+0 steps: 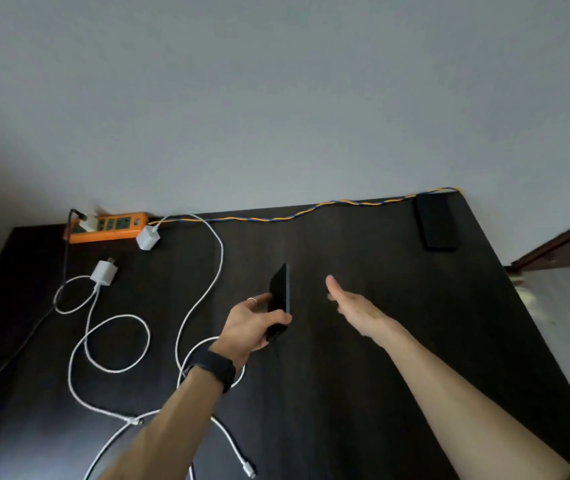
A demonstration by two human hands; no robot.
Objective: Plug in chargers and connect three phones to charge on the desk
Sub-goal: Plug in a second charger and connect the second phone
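- Left hand (254, 322) clamped on a black phone (279, 301), held edge-up above mid-desk; right hand (352, 306) spread flat, empty.
- On the dark desk (380, 341): one white charger (148, 237) just beside the orange power strip (110, 227), apparently unplugged; another white charger (104, 271) loose nearby, prongs exposed.
- White cable end (248, 468) free at the near edge.
- Second dark phone-like slab (436, 221) at the far right corner, unconnected.
- Judged: early, no phone visibly charging.

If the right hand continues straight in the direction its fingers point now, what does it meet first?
The right hand points toward the desk's far edge. The way looks free until the orange-blue twisted cord by the wall, though depth is unclear.
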